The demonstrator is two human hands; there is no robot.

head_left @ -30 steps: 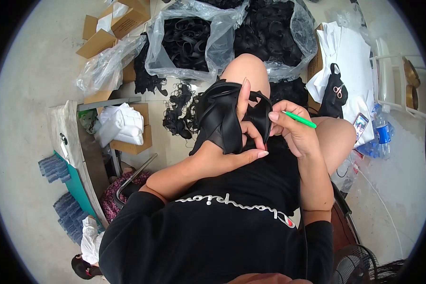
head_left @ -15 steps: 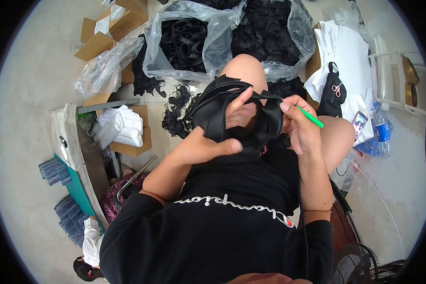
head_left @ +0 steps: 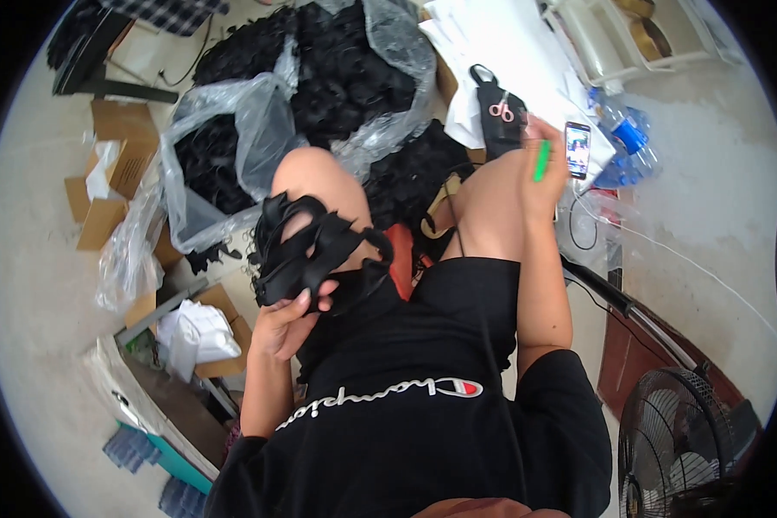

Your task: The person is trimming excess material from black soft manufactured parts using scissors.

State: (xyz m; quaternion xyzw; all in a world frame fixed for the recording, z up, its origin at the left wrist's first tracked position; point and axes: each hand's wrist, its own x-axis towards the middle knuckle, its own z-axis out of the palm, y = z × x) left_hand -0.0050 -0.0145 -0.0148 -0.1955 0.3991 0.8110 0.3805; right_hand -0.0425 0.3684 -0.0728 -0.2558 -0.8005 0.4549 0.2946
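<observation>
Nearest me, the seated person's black shirt (head_left: pixel 406 432) fills the foreground, with the bare knees beyond it. The left hand (head_left: pixel 292 324) is closed on the lower edge of a bunch of black straps (head_left: pixel 319 246), thumb on top and fingertips showing just beside it. The straps loop and cross one another above the left thigh, open gaps between the bands. A reddish-orange piece (head_left: pixel 399 263) shows between the thighs.

The right hand (head_left: pixel 544 168) is raised past the right knee, blurred, its fingers partly curled around a slim green tool (head_left: pixel 541 161); I can't make out how each finger sits on it. Close beside that hand is a lit phone (head_left: pixel 578 151), and near it lies a black strapped piece (head_left: pixel 501 134) with pink-handled scissors (head_left: pixel 502 110) on top, over white sheets (head_left: pixel 527 43). Bottles with blue labels (head_left: pixel 633 136) stand or lie just right of the phone.

Off to the right is a black-caged fan (head_left: pixel 673 440); to the left, the pale edge of a worktop (head_left: pixel 138 401), with a white bundle (head_left: pixel 197 335) beyond it against a carton (head_left: pixel 224 324). Farther out, clear plastic bags (head_left: pixel 263 112) hold heaps of black strips (head_left: pixel 345 78), open brown cartons (head_left: pixel 116 186) sit to their left, and a white rack (head_left: pixel 609 39) is at the far right.
</observation>
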